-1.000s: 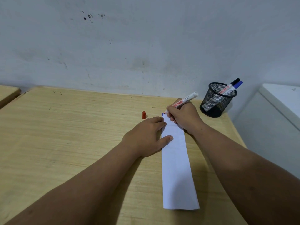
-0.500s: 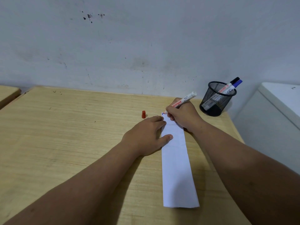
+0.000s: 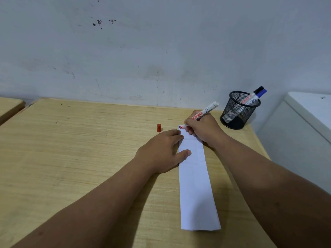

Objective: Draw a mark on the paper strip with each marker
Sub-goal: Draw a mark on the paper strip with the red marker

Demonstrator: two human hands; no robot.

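A long white paper strip lies lengthwise on the wooden desk. My right hand grips a white marker with red lettering, its red tip touching the strip's far left corner beside a small blue mark and a red mark. My left hand lies flat on the desk, fingers and thumb pressing the strip's left edge. The marker's red cap stands on the desk left of the strip. A black-capped marker and a blue-capped marker lean in the black mesh cup.
The mesh cup stands at the desk's far right corner by the grey wall. A white cabinet sits right of the desk. Another wooden desk's corner shows at far left.
The marker tip has shifted slightly at the strip's far corner, and a red mark now shows beside the blue one. My left hand has stayed in place.
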